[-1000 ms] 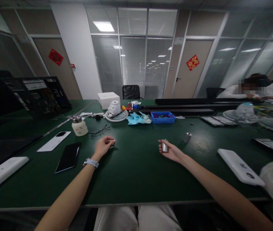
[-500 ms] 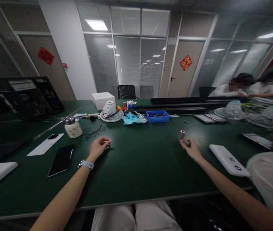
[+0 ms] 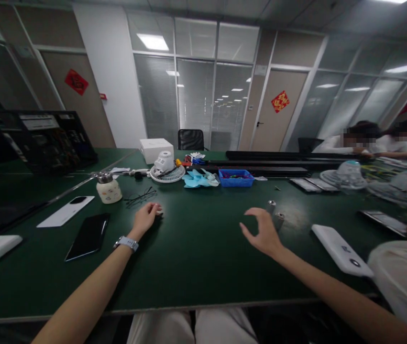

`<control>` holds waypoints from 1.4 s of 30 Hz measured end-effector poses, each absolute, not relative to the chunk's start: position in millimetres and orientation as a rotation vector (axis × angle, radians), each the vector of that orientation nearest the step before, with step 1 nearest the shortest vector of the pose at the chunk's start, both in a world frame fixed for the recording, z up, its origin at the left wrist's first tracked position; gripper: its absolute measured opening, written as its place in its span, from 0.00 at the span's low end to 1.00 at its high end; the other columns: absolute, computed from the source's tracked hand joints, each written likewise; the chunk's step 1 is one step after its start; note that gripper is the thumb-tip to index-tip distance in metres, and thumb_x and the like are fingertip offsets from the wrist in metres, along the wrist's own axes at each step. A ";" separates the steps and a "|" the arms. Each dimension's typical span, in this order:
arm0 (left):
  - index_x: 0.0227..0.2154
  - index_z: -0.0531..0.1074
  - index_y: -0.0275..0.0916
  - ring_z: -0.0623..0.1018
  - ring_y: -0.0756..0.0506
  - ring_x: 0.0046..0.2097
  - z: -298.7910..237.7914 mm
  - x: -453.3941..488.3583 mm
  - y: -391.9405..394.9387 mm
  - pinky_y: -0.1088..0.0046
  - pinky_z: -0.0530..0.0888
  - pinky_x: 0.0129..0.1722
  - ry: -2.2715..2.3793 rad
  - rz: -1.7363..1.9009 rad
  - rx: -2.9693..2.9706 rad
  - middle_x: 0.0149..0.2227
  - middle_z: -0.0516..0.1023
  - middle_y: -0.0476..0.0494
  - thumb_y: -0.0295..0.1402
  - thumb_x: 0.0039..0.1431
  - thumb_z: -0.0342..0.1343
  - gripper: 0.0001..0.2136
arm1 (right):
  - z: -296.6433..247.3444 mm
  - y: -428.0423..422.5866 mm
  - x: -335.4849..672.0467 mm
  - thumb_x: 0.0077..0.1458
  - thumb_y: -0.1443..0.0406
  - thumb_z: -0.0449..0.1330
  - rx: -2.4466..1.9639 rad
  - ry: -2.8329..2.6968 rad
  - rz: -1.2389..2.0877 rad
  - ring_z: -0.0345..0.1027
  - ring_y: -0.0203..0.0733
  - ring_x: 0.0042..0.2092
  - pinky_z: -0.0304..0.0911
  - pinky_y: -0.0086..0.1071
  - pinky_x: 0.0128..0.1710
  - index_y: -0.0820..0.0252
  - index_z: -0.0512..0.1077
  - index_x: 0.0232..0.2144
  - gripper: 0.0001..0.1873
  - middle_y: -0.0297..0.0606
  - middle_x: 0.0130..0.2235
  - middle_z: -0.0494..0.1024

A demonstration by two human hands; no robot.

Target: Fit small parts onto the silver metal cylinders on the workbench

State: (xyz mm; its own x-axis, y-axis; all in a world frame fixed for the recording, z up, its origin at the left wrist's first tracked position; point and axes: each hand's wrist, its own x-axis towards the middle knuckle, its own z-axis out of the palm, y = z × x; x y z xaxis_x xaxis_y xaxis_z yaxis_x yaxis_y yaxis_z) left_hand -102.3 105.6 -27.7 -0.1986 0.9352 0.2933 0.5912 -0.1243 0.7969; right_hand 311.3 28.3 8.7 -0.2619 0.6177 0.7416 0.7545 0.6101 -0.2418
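Two small silvery metal cylinders stand upright on the green table, the farther cylinder [image 3: 271, 206] just behind the nearer cylinder [image 3: 280, 220]. Beside them, to their left, my right hand [image 3: 263, 233] is open, thumb and fingers apart with nothing between them; it partly covers the nearer one. My left hand [image 3: 145, 220] rests on the table at centre left with fingers curled in a pinch. Something small and dark shows at those fingertips, too small to name. Behind that hand lie folded eyeglasses [image 3: 140, 196].
Left stand a cream bottle [image 3: 109, 190], a black phone [image 3: 87, 236] and a white phone [image 3: 65, 212]. Across the back are white fan parts [image 3: 167, 168], blue fan blades [image 3: 198, 178] and a blue tray [image 3: 236, 178]. A white power bank [image 3: 341, 251] lies right, near another person's arm.
My right hand has let go of the nearer metal cylinder, moved left and opened. My left hand stays almost in place, its fingers still pinched. The camera view has tilted up slightly.
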 end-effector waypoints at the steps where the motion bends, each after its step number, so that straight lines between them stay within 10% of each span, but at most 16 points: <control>1: 0.35 0.70 0.38 0.79 0.45 0.34 -26.5 -101.4 105.3 0.70 0.72 0.37 1.794 1.259 1.680 0.36 0.80 0.41 0.47 0.56 0.45 0.18 | 13.6 32.4 285.0 0.55 0.57 0.55 -1.033 -2.150 -0.060 0.66 0.45 0.44 0.59 0.41 0.46 0.57 0.66 0.42 0.14 0.41 0.41 0.72; 8: 0.30 0.71 0.39 0.78 0.45 0.34 -20.0 -101.8 96.9 0.71 0.71 0.35 1.878 1.323 1.653 0.34 0.80 0.42 0.45 0.58 0.41 0.18 | -1.5 112.0 110.4 0.49 0.45 0.58 -1.123 -2.413 0.518 0.67 0.40 0.33 0.56 0.30 0.31 0.53 0.66 0.52 0.32 0.34 0.31 0.74; 18: 0.30 0.72 0.40 0.77 0.44 0.36 -19.9 -99.2 98.4 0.71 0.68 0.36 1.931 1.260 1.688 0.33 0.79 0.44 0.42 0.58 0.40 0.17 | -22.2 135.4 62.5 0.49 0.43 0.56 -1.140 -2.383 0.457 0.63 0.37 0.30 0.52 0.28 0.30 0.45 0.77 0.40 0.23 0.33 0.29 0.74; 32: 0.27 0.72 0.40 0.77 0.44 0.36 -15.4 -96.0 95.4 0.72 0.68 0.35 1.989 1.159 1.704 0.33 0.79 0.44 0.42 0.58 0.40 0.18 | 42.8 87.5 397.9 0.49 0.53 0.59 -1.657 -1.652 0.014 0.65 0.41 0.31 0.58 0.34 0.33 0.52 0.78 0.38 0.17 0.39 0.32 0.77; 42: 0.28 0.73 0.40 0.78 0.44 0.36 -18.8 -98.6 97.7 0.72 0.68 0.33 2.021 1.137 1.707 0.34 0.80 0.44 0.42 0.59 0.41 0.18 | 33.4 66.9 459.8 0.39 0.53 0.66 -1.940 -1.473 0.361 0.71 0.51 0.37 0.60 0.40 0.38 0.53 0.81 0.32 0.16 0.44 0.36 0.80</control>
